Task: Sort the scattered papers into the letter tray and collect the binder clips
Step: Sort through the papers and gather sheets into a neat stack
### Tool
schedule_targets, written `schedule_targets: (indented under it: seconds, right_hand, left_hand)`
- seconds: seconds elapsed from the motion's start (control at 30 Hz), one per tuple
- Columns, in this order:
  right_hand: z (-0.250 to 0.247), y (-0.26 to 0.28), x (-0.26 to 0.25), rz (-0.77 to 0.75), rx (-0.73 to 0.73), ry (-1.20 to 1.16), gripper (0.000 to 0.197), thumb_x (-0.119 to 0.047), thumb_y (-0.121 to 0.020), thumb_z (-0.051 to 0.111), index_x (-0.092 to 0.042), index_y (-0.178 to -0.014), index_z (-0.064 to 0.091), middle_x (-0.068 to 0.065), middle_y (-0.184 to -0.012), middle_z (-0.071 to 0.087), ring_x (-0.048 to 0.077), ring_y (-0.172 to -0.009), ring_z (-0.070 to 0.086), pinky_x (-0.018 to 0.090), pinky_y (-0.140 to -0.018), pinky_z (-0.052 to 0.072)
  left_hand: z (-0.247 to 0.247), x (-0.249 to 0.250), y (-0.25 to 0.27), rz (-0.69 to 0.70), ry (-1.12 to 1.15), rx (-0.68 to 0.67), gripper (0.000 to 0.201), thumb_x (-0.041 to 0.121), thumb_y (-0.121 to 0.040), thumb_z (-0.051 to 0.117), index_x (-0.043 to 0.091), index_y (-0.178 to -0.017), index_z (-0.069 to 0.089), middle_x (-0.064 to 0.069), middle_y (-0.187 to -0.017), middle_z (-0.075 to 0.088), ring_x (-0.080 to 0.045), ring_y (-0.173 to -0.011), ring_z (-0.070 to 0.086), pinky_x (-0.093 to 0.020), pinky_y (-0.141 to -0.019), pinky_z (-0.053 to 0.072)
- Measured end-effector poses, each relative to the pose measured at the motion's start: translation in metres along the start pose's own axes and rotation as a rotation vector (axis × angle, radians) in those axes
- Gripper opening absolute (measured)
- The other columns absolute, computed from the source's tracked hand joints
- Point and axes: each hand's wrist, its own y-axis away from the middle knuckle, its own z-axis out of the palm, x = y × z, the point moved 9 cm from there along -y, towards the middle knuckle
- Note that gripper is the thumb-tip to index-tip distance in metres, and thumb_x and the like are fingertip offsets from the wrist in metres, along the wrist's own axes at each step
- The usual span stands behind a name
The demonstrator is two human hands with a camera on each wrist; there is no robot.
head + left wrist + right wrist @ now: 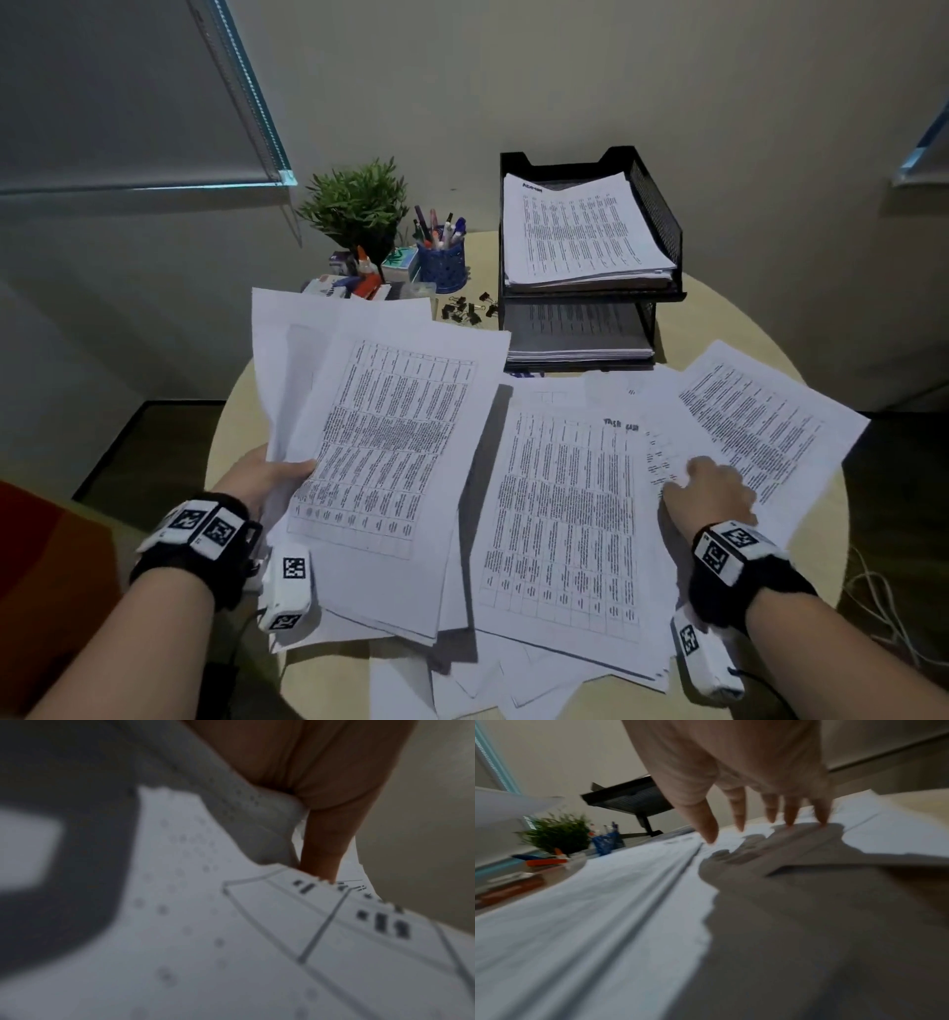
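Note:
My left hand (272,475) grips a stack of printed papers (380,437) by its left edge and holds it raised over the round table; in the left wrist view the thumb (323,850) presses on the top sheet (257,923). My right hand (711,485) reaches down with straight, spread fingers (739,817) that touch loose papers (565,514) scattered over the right half of the table. A black two-tier letter tray (662,216) at the back right holds papers on both levels. Several black binder clips (464,310) lie just left of the tray.
A small potted plant (357,205), a blue pen cup (442,262), a glue bottle and small stationery boxes (359,280) crowd the back left of the round table (719,303). More sheets overhang the front edge. White cables (883,616) lie on the floor at right.

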Motion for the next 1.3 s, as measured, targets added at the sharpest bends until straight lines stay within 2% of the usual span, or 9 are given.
schedule_targets:
  seconds: [0.1,0.2,0.3,0.43,0.6,0.7,0.83,1.17,1.3]
  right_hand:
    - [-0.010,-0.004,0.026,0.163,-0.030,0.026,0.081,-0.041,-0.076,0.071,-0.006,-0.137,0.032,0.020,-0.139,0.038,0.038,-0.128,0.034,0.052,-0.103,0.032]
    - [-0.017,-0.012,0.034,0.184,-0.038,0.046,0.095,-0.049,-0.065,0.079,-0.002,-0.134,0.034,0.023,-0.134,0.042,0.039,-0.125,0.038,0.052,-0.101,0.036]
    - [-0.018,-0.016,0.041,0.177,-0.118,0.007,0.078,-0.039,-0.070,0.078,-0.001,-0.127,0.040,0.022,-0.127,0.049,0.039,-0.116,0.048,0.047,-0.096,0.043]
    - [-0.029,-0.020,0.050,0.144,-0.076,-0.281,0.025,-0.001,-0.079,0.057,0.006,-0.102,0.055,0.024,-0.107,0.060,0.036,-0.095,0.060,0.042,-0.078,0.052]
    - [-0.025,-0.027,0.084,0.258,-0.098,-0.272,0.036,-0.030,-0.066,0.066,-0.012,-0.097,0.067,0.015,-0.110,0.062,0.034,-0.096,0.056,0.036,-0.079,0.051]
    - [-0.026,-0.039,0.103,0.275,-0.016,-0.189,0.017,-0.036,-0.070,0.068,-0.021,-0.078,0.064,0.015,-0.110,0.057,0.037,-0.099,0.053,0.040,-0.083,0.049]
    - [-0.035,-0.037,0.095,0.205,0.073,-0.463,0.031,-0.022,-0.076,0.070,-0.008,-0.054,0.053,0.020,-0.079,0.060,0.032,-0.072,0.054,0.035,-0.069,0.043]
    - [-0.028,-0.047,0.084,0.175,0.069,-0.797,0.019,-0.023,-0.074,0.075,-0.008,-0.074,0.064,0.017,-0.088,0.067,0.038,-0.088,0.063,0.046,-0.085,0.051]
    - [-0.029,-0.044,0.084,0.287,0.113,-0.893,0.068,-0.014,-0.073,0.078,-0.008,-0.129,0.041,0.008,-0.113,0.051,0.026,-0.104,0.052,0.042,-0.101,0.042]
  left_hand:
    - [0.023,-0.010,0.006,-0.018,0.000,-0.020,0.025,-0.010,-0.087,0.051,-0.006,-0.112,0.056,-0.021,-0.085,0.071,-0.032,-0.076,0.068,-0.037,-0.067,0.053]
    - [0.042,-0.018,0.010,-0.027,0.013,-0.020,0.029,-0.013,-0.087,0.049,-0.010,-0.116,0.052,-0.028,-0.098,0.063,-0.035,-0.087,0.062,-0.046,-0.084,0.049]
    - [0.060,-0.022,0.010,-0.028,0.009,-0.005,0.033,-0.013,-0.086,0.052,-0.014,-0.119,0.050,-0.032,-0.105,0.060,-0.038,-0.094,0.059,-0.052,-0.099,0.042]
    - [0.085,-0.023,0.009,-0.009,-0.008,-0.016,0.030,-0.011,-0.086,0.054,-0.012,-0.116,0.052,-0.024,-0.093,0.065,-0.034,-0.086,0.062,-0.045,-0.092,0.046]
    - [0.119,-0.021,0.013,0.008,-0.005,-0.047,0.013,-0.013,-0.087,0.051,-0.007,-0.098,0.056,-0.009,-0.062,0.069,-0.019,-0.055,0.066,-0.025,-0.059,0.052]
    - [0.136,-0.022,0.016,0.017,-0.066,-0.040,0.024,-0.007,-0.085,0.058,-0.012,-0.108,0.054,-0.014,-0.074,0.063,-0.026,-0.068,0.059,-0.029,-0.070,0.047]
    - [0.158,-0.023,0.028,0.012,-0.144,-0.044,0.019,-0.005,-0.088,0.057,-0.006,-0.106,0.052,-0.011,-0.075,0.055,-0.021,-0.066,0.051,-0.024,-0.059,0.040]
    - [0.176,-0.039,0.036,-0.012,-0.243,0.000,0.019,-0.001,-0.087,0.059,-0.004,-0.104,0.051,-0.007,-0.069,0.052,-0.016,-0.058,0.049,-0.019,-0.045,0.039]
    - [0.174,-0.042,0.037,-0.009,-0.293,0.035,0.015,0.003,-0.087,0.060,0.001,-0.096,0.047,-0.004,-0.068,0.051,-0.013,-0.057,0.049,-0.016,-0.042,0.037]
